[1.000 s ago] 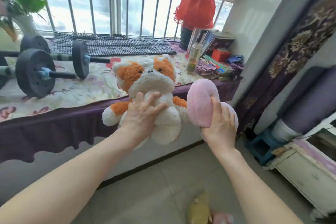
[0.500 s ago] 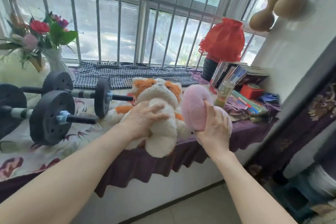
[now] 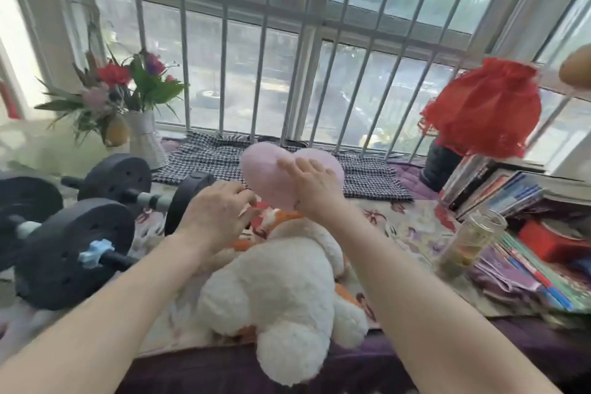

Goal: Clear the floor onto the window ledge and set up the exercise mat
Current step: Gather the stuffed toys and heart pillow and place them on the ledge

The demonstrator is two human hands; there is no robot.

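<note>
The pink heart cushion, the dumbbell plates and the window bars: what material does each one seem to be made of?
Pink heart cushion: soft plush fabric, judging by its fuzzy matte nap. Dumbbell plates: dull black, slightly rough, with small holes; probably a plastic or rubber shell, the core unknown. Window bars: pale, smooth, thin straight rods, likely painted metal.

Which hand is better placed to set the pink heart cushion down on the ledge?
The right hand, probably: its palm rests flat against the pink heart cushion. The left hand is open beside it, above the plush toy.
</note>
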